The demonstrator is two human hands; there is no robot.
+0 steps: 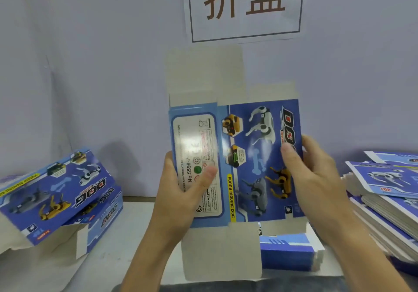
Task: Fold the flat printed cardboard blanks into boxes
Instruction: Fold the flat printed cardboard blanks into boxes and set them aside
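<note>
I hold one blue printed cardboard blank (246, 156) upright in mid-air in front of me, its toy-dog artwork facing me. Plain grey flaps stick out above and below it. My left hand (181, 192) grips its left side, thumb pressed on the white label panel. Its right edge sits in my right hand (316, 174), thumb on the front and fingers behind. The blank is partly opened along a crease between the label panel and the picture panel.
Folded boxes (61, 192) lie piled at the left on the white table (126, 242). A tall stack of flat blanks (389, 199) sits at the right. More blue blanks (287, 253) lie under my hands. A wall with a paper sign (244, 6) stands close behind.
</note>
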